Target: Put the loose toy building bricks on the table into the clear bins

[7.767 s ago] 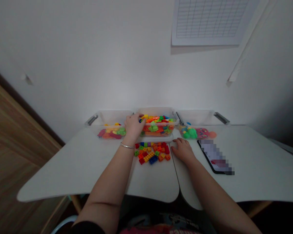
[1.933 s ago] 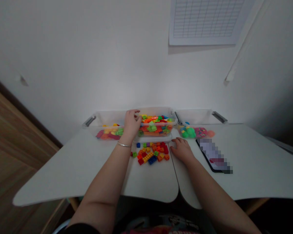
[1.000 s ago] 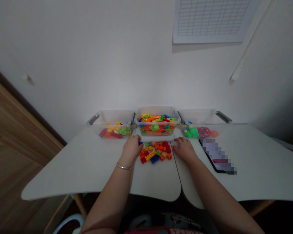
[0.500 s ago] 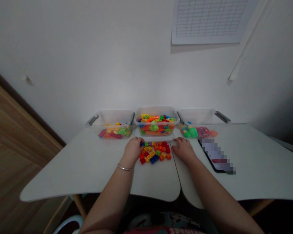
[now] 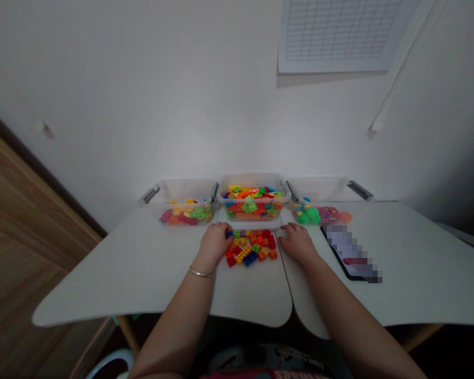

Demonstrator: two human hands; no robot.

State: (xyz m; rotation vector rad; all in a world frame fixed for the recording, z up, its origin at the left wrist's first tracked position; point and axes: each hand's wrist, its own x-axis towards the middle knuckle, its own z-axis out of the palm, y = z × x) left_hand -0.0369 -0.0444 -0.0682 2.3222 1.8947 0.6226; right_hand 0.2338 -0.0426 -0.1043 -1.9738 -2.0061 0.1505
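Observation:
Small plastic building bricks [image 5: 247, 247] in red, orange, yellow, green and blue lie in a loose patch on the white table, with a row along the far side. My left hand [image 5: 214, 243], a silver bangle on its wrist, rests at the patch's left edge. Its thumb and fingers are apart around the end of the row, close to a blue brick [image 5: 229, 233]; I see no firm grip. At the right edge my right hand [image 5: 298, 242] lies on the table, fingers loosely spread and holding nothing. A dark blue brick [image 5: 250, 258] is at the near side.
Behind the bricks stands a clear bin [image 5: 254, 210] full of bricks. A left bin [image 5: 185, 213] and a right bin [image 5: 324, 213] hold other colourful toys. A phone [image 5: 349, 252] lies right of my right hand. A seam [image 5: 286, 276] divides the tabletop. The wall rises behind.

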